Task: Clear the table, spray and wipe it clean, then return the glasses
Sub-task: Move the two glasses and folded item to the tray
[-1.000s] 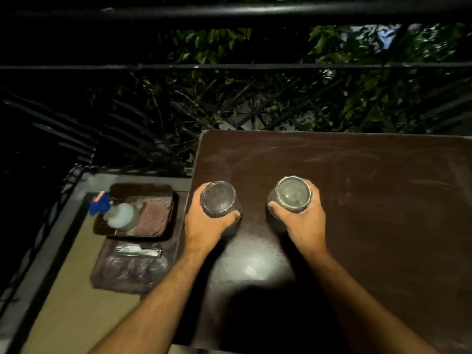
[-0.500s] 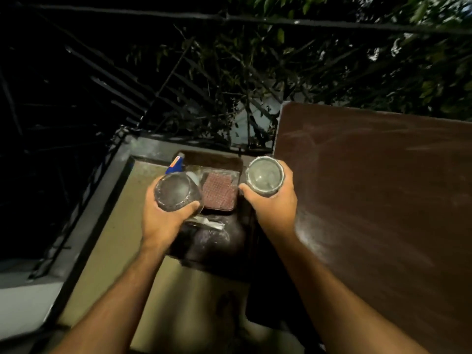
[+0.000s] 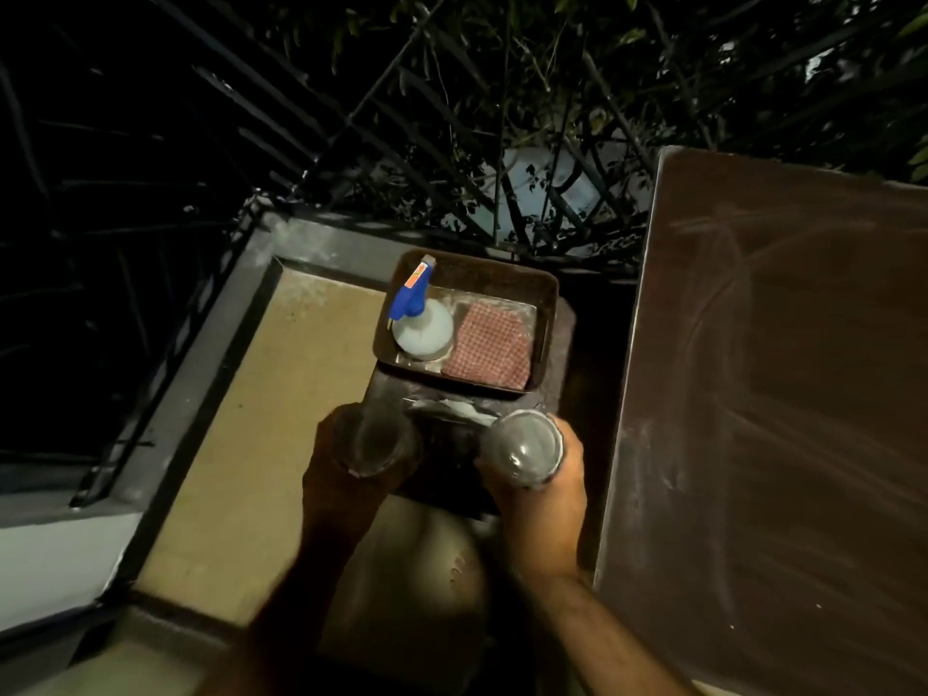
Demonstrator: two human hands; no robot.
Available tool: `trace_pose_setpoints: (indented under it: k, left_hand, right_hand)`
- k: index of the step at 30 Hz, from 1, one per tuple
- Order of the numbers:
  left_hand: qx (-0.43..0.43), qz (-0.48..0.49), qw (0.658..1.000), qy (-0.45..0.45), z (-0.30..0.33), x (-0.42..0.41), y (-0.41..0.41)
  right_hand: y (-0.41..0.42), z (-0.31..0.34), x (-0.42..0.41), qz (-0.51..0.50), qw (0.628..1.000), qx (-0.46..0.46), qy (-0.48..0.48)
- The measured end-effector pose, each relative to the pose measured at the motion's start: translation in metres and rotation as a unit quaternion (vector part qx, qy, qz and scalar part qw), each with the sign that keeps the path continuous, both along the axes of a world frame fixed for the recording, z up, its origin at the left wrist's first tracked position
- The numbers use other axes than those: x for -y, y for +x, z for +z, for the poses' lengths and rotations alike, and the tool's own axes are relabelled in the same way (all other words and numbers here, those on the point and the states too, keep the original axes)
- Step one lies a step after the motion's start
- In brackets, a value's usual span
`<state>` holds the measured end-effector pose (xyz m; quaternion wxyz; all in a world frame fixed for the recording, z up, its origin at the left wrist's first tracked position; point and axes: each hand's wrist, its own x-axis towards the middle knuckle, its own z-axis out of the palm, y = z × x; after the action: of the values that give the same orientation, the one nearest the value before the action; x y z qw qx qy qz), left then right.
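Seen from the head camera at night, a person's two hands each grip a clear drinking glass over a low dark stand beside the brown worktop [image 3: 783, 394], whose streaked surface lies to the right with nothing on it in view. The left hand [image 3: 341, 484], deep in shadow, is wrapped around one glass [image 3: 374, 439]; the right hand [image 3: 545, 489], better lit, is closed around the second glass [image 3: 522, 452], its open mouth facing the camera. Whether either glass touches the stand [image 3: 560, 374] below cannot be told. Just beyond the hands, a dark rectangular tray [image 3: 547, 303] rests on the stand's far end, holding a white spray bottle [image 3: 422, 326] with a blue trigger head and, touching it on the right, a folded red-checked cloth [image 3: 489, 349]. A crumpled pale wrapper [image 3: 452, 409] lies between the tray and the glasses. The stand sits on a tan floor [image 3: 261, 424] edged by a grey kerb, with black railing [image 3: 281, 118] and foliage beyond.
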<state>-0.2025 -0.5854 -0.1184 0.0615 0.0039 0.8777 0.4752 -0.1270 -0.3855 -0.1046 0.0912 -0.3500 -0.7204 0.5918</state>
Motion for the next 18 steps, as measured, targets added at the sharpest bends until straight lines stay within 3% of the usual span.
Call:
trace_pose_setpoints:
  k: [4, 10, 18]
  left_hand:
    - [0.074, 0.030, 0.996, -0.028, -0.027, 0.010, 0.003]
    - [0.071, -0.009, 0.995, -0.076, -0.057, 0.014, -0.009]
    - [0.078, -0.042, 0.993, -0.075, -0.089, 0.012, -0.010]
  right_hand:
    - [0.012, -0.031, 0.009, 0.001, 0.999, 0.050, 0.018]
    - [0.000, -0.064, 0.012, -0.013, 0.995, 0.093, 0.021]
    - [0.001, -0.088, 0.021, 0.016, 0.994, 0.111, 0.008]
